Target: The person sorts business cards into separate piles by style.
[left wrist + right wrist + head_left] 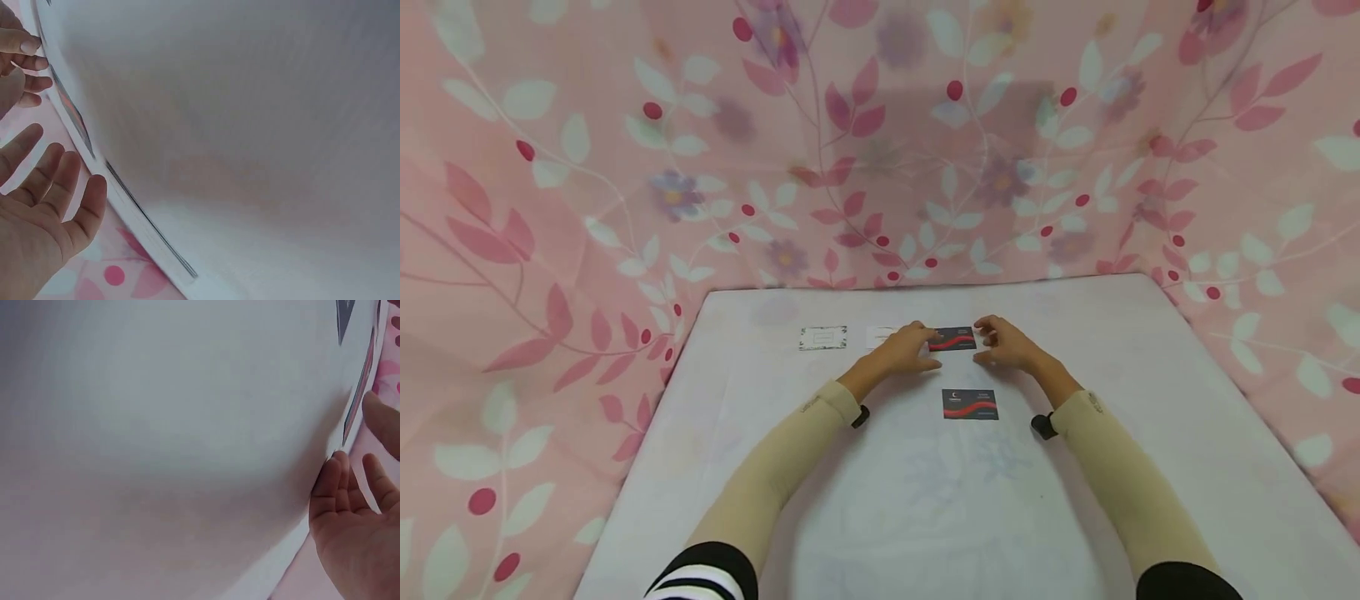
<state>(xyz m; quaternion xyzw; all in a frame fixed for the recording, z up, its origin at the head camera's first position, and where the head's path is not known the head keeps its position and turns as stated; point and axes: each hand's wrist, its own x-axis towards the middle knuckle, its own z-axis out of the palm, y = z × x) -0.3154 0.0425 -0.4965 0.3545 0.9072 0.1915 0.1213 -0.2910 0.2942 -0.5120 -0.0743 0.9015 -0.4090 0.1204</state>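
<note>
In the head view, a dark card with a red wavy stripe lies flat between the two hands. My left hand reaches in from its left side, with fingertips at or over the card's left edge; whether they touch it I cannot tell. Just off the right edge is my right hand, its fingers loosely bent and nothing seen in them. The left wrist view shows the left hand with fingers spread and relaxed. In the right wrist view, the right hand's fingertips are close to the tabletop.
A second dark card with a red stripe lies nearer the body. To the left are a white card with a patterned border and a white card partly covered by the left hand. Floral cloth hangs behind the white table.
</note>
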